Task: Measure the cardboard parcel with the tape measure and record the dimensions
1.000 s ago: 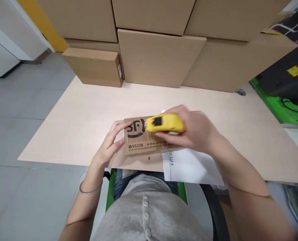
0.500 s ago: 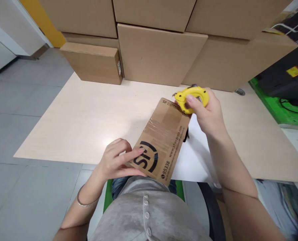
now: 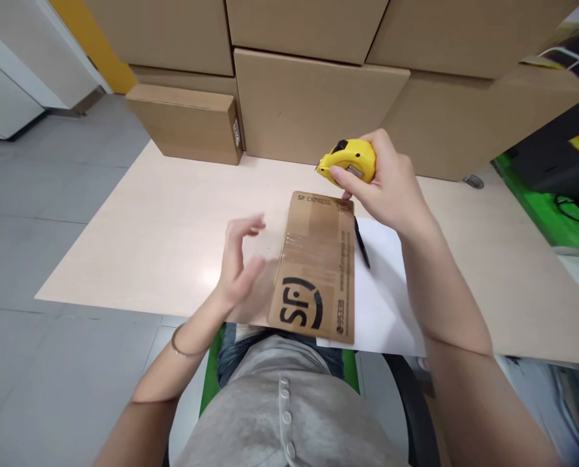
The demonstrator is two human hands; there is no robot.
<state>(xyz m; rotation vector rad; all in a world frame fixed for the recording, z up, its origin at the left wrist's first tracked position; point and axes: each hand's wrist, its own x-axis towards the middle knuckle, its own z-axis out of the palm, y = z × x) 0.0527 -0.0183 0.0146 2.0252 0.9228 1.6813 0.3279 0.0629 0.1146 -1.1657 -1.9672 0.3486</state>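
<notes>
A small brown cardboard parcel [image 3: 316, 266] printed "SF" lies lengthwise on the light wooden table [image 3: 163, 220], taped across its middle. My left hand [image 3: 241, 266] hovers just left of the parcel with fingers spread, touching nothing, slightly blurred. My right hand [image 3: 381, 181] is raised beyond the parcel's far end and grips a yellow tape measure [image 3: 348, 159]. A black pen [image 3: 361, 243] lies on a white sheet of paper [image 3: 384, 298] at the parcel's right side.
Large cardboard boxes [image 3: 319, 104] are stacked along the table's far edge, with a flat box [image 3: 187, 123] at the left. A green and black item [image 3: 552, 194] sits at the right. Grey floor lies to the left.
The parcel has been turned from lying across to lying lengthwise. My left hand let go of it and lifted. My right hand carried the tape measure from over the parcel to beyond its far end.
</notes>
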